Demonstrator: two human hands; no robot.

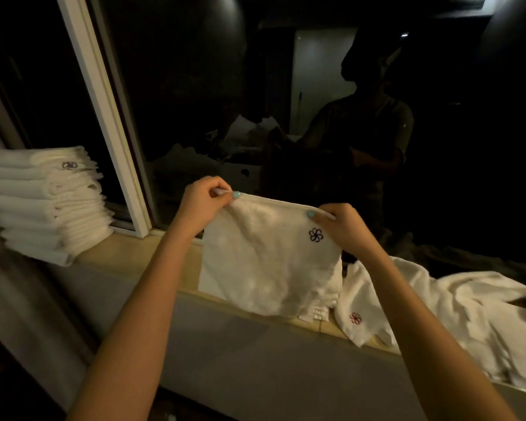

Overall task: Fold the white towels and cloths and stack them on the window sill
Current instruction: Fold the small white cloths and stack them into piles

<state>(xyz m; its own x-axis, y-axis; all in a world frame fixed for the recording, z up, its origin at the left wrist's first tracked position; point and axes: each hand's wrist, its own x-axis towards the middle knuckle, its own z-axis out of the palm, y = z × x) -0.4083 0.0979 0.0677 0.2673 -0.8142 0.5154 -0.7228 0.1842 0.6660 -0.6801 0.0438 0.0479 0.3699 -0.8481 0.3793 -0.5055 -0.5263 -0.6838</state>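
The left hand [201,202] and the right hand [343,223] each pinch a top corner of a white square terry cloth with a dark flower emblem [264,262]. They hold it stretched and hanging upright over the pale stone window sill [134,253]. The hanging cloth hides the part of the sill behind it; layered white folded edges [318,312] peek out at its lower right corner. At the far left of the sill stands a tall stack of folded white towels [46,202], beside the white window frame [104,117]. To the right, a rumpled heap of unfolded white towels [438,305] sprawls over the sill. One of them shows a red flower emblem.
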